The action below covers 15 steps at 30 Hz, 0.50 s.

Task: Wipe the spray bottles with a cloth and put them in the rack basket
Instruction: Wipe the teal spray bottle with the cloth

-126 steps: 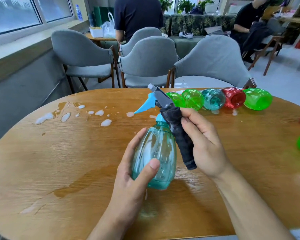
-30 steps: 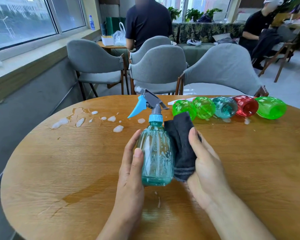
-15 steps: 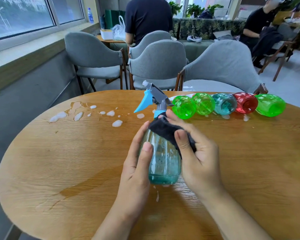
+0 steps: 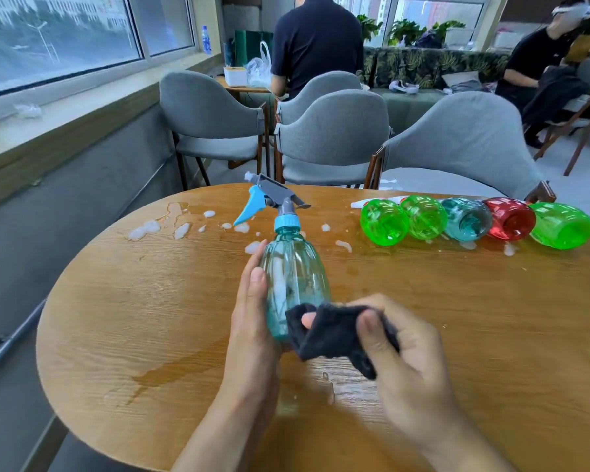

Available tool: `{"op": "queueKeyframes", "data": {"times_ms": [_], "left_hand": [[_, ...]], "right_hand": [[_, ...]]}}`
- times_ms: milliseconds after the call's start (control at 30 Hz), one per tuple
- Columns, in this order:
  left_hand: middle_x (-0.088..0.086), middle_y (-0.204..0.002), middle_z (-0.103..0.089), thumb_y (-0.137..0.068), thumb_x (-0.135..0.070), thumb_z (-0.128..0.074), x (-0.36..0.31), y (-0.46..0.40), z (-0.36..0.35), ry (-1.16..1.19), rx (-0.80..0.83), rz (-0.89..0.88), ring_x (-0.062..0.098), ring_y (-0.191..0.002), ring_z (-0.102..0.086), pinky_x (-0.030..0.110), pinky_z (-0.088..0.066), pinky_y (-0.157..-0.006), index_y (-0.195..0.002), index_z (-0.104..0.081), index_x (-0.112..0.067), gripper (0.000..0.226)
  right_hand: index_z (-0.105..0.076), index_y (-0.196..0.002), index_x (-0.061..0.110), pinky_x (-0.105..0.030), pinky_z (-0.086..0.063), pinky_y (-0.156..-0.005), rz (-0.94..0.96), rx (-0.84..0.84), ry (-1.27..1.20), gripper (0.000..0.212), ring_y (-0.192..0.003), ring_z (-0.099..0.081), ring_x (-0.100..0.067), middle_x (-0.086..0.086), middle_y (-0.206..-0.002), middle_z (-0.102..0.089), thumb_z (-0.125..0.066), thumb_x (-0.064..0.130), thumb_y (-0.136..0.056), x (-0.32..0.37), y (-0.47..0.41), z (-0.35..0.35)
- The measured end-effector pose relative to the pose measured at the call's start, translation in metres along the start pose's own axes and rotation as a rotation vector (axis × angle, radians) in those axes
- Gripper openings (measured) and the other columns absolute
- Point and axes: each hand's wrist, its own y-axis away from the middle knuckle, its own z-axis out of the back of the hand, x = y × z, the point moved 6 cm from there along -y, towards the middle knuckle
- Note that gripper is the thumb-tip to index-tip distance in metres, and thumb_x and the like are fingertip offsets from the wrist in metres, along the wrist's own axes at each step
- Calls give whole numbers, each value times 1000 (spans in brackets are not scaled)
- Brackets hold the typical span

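Observation:
A teal spray bottle [image 4: 292,267] with a blue trigger and grey head stands upright on the round wooden table [image 4: 143,318]. My left hand [image 4: 252,315] holds its body from the left side. My right hand [image 4: 402,349] grips a dark cloth [image 4: 331,335] against the bottle's lower right side. Several more bottles lie in a row at the far right of the table: green [image 4: 384,222], green [image 4: 424,217], teal [image 4: 465,219], red [image 4: 510,219] and green [image 4: 561,225]. No rack basket is in view.
White foam blobs [image 4: 181,229] and a wet streak [image 4: 171,369] mark the tabletop. Grey chairs [image 4: 334,131] stand behind the table. Two people sit at the back. A window ledge runs along the left.
My right hand has drawn the cloth down from the bottle's neck and shoulder to its lower right side. My left hand keeps its hold on the bottle.

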Motion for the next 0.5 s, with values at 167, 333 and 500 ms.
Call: {"op": "queueKeyframes", "data": {"times_ms": [167,333,500], "left_hand": [[-8,-136,-72,-107,-59,-45,-2,3,-6,-29,69,7,21,-113,-75,38,-62,-68,-145,-56,-51,41],[-16,-152,-60,-99,-66,-48,13,10,-20,-190,226,-29,15,-139,-60,56,-50,-112,-144,-56,-57,47],[-6,-155,-59,-98,-65,-47,19,11,-30,-240,253,-52,28,-143,-57,69,-42,-115,-149,-53,-52,53]], "right_hand": [[-77,-110,23,-39,-65,-80,-254,-451,-456,28,-94,-78,-22,-12,-112,-79,-64,40,-92,-6,-16,46],[-75,-92,25,-30,-57,-84,-61,-545,-251,28,-95,-68,-10,8,-100,-75,-51,34,-105,4,-31,56],[-73,-113,22,-30,-54,-96,84,-319,70,27,-111,-68,-9,5,-116,-76,-49,32,-106,-3,-23,31]]}}
